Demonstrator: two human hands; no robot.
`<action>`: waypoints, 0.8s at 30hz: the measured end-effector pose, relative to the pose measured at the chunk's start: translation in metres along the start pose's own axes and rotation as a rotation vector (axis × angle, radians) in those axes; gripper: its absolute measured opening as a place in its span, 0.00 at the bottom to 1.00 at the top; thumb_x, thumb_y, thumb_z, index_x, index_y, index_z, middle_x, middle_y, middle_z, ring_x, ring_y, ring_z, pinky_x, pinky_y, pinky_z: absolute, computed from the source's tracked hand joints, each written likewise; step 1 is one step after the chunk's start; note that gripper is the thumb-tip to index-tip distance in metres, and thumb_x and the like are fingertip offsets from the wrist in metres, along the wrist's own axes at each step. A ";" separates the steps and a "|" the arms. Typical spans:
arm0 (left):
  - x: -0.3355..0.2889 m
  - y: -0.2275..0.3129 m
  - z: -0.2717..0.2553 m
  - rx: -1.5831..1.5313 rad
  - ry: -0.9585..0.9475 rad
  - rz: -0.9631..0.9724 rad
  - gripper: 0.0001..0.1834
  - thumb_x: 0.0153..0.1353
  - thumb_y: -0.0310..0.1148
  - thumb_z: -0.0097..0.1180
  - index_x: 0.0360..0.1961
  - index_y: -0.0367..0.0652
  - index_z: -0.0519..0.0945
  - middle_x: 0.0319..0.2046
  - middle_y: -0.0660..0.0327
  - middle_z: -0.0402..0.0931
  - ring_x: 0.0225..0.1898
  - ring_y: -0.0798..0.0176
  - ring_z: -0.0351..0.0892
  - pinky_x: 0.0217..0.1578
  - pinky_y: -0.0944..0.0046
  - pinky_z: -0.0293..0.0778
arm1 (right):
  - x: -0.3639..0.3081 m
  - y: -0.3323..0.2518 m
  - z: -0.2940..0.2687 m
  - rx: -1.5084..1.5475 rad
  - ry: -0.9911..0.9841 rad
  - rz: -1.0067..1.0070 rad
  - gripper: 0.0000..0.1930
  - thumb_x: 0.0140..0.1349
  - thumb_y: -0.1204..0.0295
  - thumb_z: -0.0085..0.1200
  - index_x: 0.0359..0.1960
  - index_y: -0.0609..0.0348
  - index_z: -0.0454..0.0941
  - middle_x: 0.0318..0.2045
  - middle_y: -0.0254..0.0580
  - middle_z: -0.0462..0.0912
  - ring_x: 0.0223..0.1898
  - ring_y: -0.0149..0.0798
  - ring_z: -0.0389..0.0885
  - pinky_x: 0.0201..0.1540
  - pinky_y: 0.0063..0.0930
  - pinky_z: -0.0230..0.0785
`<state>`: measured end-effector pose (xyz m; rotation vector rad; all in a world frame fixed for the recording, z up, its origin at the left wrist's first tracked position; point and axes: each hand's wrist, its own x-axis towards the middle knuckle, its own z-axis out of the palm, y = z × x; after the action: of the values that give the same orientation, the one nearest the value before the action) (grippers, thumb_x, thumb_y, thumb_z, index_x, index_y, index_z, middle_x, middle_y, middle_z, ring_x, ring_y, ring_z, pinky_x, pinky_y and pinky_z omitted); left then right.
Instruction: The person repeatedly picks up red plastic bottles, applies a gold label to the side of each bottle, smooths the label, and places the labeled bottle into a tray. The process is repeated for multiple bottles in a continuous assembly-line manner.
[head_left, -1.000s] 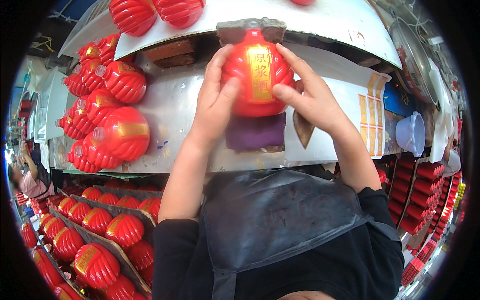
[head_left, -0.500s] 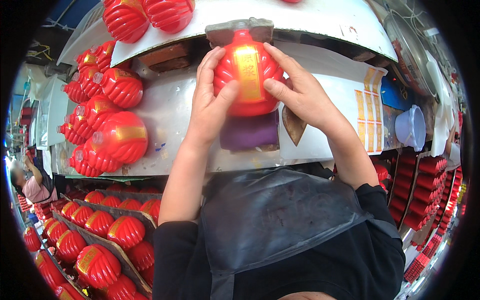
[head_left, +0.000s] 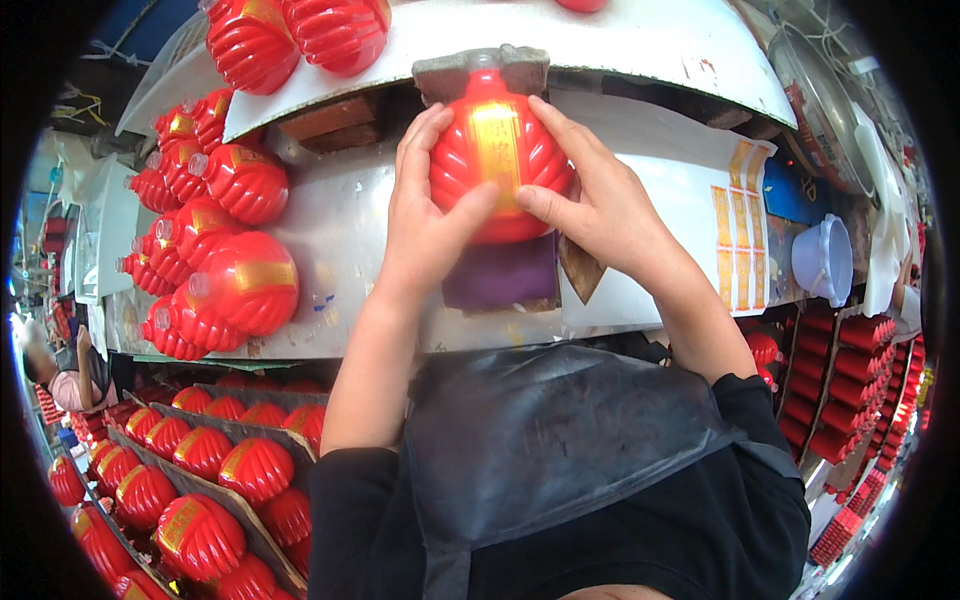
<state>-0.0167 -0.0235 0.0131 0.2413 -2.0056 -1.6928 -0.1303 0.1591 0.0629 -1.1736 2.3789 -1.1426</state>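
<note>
Left hand (head_left: 425, 215) and right hand (head_left: 603, 205) held red bottle (head_left: 455, 160) between them, thumbs at gold label (head_left: 497, 145); purple cloth (head_left: 500, 275) lay nearby.

Left hand (head_left: 418, 225) and right hand (head_left: 605, 212) oppose each other: fingers (head_left: 418, 135) extended forward, thumbs (head_left: 468, 215) angled inward, not touching. Forearms (head_left: 367, 370) converge forward.

Since a moment ago, the thumb of the left hand (head_left: 422, 225) has slid toward four o'clock and that of the right hand (head_left: 608, 208) toward seven, leaving both lower on the red bottle (head_left: 454, 160), a narrower gap between them.
</note>
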 end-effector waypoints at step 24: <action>0.030 0.017 -0.008 0.585 -0.132 0.275 0.35 0.61 0.46 0.62 0.68 0.44 0.74 0.63 0.43 0.70 0.64 0.38 0.71 0.66 0.46 0.67 | 0.028 0.004 -0.015 -0.167 0.080 -0.235 0.25 0.63 0.66 0.67 0.63 0.50 0.81 0.32 0.42 0.73 0.31 0.40 0.75 0.37 0.34 0.73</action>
<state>-0.0354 -0.0397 0.0377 0.0436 -2.4637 -0.9497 -0.1578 0.1476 0.0732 -1.5235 2.4884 -1.0933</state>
